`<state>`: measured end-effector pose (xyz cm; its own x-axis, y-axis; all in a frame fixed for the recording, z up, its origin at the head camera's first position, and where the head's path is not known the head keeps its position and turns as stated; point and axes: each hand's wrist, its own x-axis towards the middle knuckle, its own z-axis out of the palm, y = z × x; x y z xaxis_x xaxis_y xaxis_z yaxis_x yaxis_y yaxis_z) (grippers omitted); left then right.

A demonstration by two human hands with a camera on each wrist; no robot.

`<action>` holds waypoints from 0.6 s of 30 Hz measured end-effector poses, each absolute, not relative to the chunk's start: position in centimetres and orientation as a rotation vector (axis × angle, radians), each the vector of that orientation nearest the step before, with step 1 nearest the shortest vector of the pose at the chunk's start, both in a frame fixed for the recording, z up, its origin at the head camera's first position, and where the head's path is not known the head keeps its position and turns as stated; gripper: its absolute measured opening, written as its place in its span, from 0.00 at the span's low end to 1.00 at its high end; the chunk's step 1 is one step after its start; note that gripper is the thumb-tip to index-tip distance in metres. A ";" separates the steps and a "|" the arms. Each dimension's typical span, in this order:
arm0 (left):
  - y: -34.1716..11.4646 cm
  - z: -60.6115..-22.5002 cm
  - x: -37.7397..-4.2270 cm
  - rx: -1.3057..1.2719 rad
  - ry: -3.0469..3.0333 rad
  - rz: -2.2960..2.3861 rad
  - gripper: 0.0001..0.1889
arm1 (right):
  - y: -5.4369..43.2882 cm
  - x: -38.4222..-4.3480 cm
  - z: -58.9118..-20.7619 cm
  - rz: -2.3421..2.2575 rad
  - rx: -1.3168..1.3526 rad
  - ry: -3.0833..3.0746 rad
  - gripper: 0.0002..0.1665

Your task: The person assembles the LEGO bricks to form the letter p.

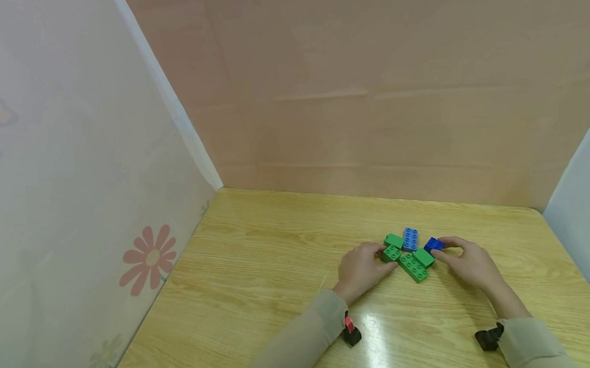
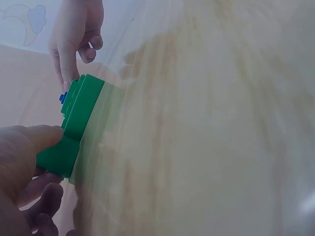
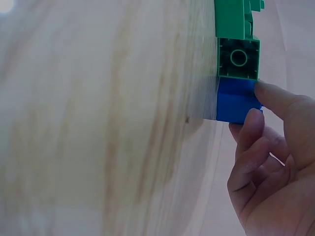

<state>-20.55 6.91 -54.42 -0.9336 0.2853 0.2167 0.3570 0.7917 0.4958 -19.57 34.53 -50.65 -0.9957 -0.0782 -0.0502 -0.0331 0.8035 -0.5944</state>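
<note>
My left arm (image 1: 298, 340) slants forward and to the right, my right arm (image 1: 544, 354) forward and to the left. My left fingers (image 1: 373, 246) pinch, thumb opposite index; my right fingers (image 1: 453, 241) pinch too, the lower ones curled toward my palm (image 3: 290, 206).

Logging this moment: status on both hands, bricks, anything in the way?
Left hand pinching small studded green brick. Right hand pinching dark blue brick. Light blue brick, three other green bricks clustered with them; no obstruction visible.
</note>
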 end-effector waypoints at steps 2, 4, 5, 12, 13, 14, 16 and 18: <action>6.9 -54.4 -20.5 -0.511 -2.851 -0.825 0.24 | 34.5 -19.6 -50.7 -0.957 -0.096 2.919 0.42; 6.9 -54.4 -20.5 -0.508 -2.853 -0.821 0.23 | 34.5 -19.6 -50.7 -0.955 -0.101 2.924 0.41; 6.9 -54.3 -20.5 -0.506 -2.853 -0.820 0.23 | 34.5 -19.6 -50.7 -0.955 -0.102 2.925 0.41; 7.0 -54.2 -20.5 -0.508 -2.849 -0.794 0.23 | 34.5 -19.5 -50.6 -0.963 -0.108 2.927 0.41; 7.0 -54.2 -20.5 -0.508 -2.847 -0.791 0.23 | 34.5 -19.5 -50.5 -0.968 -0.108 2.926 0.41; 7.0 -54.2 -20.5 -0.508 -2.847 -0.787 0.23 | 34.5 -19.5 -50.5 -0.972 -0.109 2.926 0.41; 7.0 -54.2 -20.5 -0.506 -2.847 -0.786 0.22 | 34.5 -19.4 -50.5 -0.980 -0.108 2.926 0.41; 7.1 -54.2 -20.5 -0.501 -2.852 -0.781 0.22 | 34.4 -19.4 -50.5 -0.985 -0.106 2.929 0.41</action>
